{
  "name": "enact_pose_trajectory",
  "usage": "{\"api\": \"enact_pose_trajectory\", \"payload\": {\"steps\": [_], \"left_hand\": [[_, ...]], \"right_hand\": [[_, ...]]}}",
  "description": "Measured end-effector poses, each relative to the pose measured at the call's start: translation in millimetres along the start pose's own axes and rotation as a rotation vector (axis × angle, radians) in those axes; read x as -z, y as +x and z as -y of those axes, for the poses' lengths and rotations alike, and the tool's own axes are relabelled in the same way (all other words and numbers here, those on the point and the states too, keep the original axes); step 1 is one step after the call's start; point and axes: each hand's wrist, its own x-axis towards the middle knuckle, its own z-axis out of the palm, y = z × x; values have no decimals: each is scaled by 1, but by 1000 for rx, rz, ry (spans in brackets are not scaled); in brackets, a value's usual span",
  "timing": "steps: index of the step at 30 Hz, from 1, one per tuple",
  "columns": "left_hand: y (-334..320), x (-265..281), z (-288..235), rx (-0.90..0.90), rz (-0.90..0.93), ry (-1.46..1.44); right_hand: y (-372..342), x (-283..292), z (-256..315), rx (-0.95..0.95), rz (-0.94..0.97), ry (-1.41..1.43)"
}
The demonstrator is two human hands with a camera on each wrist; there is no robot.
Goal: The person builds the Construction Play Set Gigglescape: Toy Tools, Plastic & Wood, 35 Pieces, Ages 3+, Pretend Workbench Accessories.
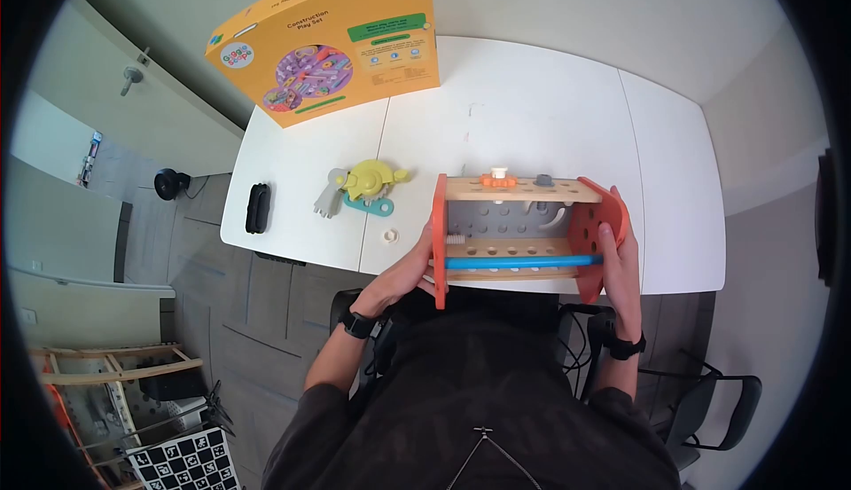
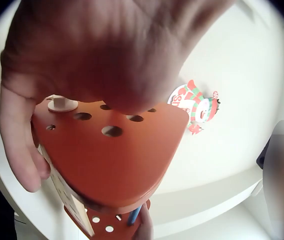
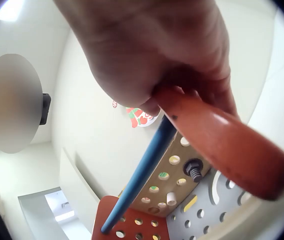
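A toy workbench with red end panels [image 1: 440, 242], perforated wooden shelves and a blue rod [image 1: 523, 262] is held near the table's front edge. My left hand [image 1: 409, 270] grips the left panel; in the left wrist view the fingers [image 2: 19, 150] curl round the red panel [image 2: 117, 160]. My right hand [image 1: 622, 264] grips the right panel, thumb on its inner side; the right wrist view has that hand [image 3: 157, 50] round the red panel edge [image 3: 227, 145] beside the blue rod [image 3: 142, 170]. An orange piece with a white top [image 1: 498, 178] and a grey bolt [image 1: 543, 180] sit on the upper shelf.
Left of the workbench lie a yellow toy piece [image 1: 368, 180], a grey piece [image 1: 330, 196], a teal perforated strip [image 1: 370, 206] and a small cream ring [image 1: 390, 236]. A black tray [image 1: 258, 208] is at the table's left edge. A yellow box [image 1: 337, 47] stands at the back left.
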Motion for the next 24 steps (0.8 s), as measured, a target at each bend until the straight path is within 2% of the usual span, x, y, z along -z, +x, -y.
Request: {"api": "enact_pose_trajectory", "payload": {"steps": [8,10,12,13,16,17,20,24], "left_hand": [[-8,-16,-10,-73,-138,19],[-12,-18,-15,-80,-210,95],[-19,-17,-21,-62,-466,362],[-21,-16,-23,-54,-591,497],[-24,5,2,-274,-929,957],[-29,6,1,-223,-972,989],[-30,16,13,-185,-987,1074],[-22,25,20,-167,-947,1030]], "right_hand": [[36,-5,-6,-8,-75,-109],[46,-6,-4,-59,-22,-80],[55,-6,-5,-86,6,-44],[60,-6,-13,-30,0,-57],[60,-9,-10,-35,3,-15],[61,-8,-11,-36,18,-12],[61,-6,-11,-49,62,35],[61,-7,-11,-82,103,128]]}}
